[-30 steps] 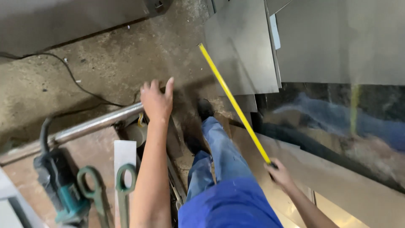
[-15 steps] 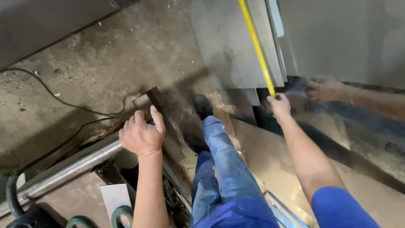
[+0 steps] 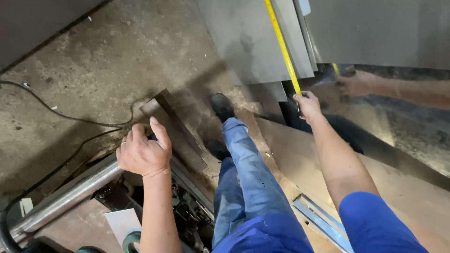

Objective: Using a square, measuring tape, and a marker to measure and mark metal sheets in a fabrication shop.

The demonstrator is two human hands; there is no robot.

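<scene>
A person in blue work trousers and a blue short-sleeved top is looking down at their own two bare hands over a stained concrete floor (image 3: 93, 70).

The right hand (image 3: 308, 104) is pinching the near end of a yellow tape measure blade (image 3: 282, 47), pressing it against the near edge of a flat grey sheet of metal (image 3: 248, 42). The narrow, stiff blade is running straight away across the sheet toward the top of the view. A reflection of the arm is showing in a shiny, mirror-like steel panel (image 3: 375, 126) just to the right.

The left hand (image 3: 143, 151) is resting loosely curled, thumb up, on the end of a smooth round steel tube (image 3: 70, 194); whether it is actually clamping the tube I cannot tell. A dull flat steel strip (image 3: 173, 126) is lying just beyond it, and a thin black cable (image 3: 56, 112) is curving across the floor.

This appears to be measuring the sheet. Next, the tape probably needs holding taut and straight for a reading.
</scene>
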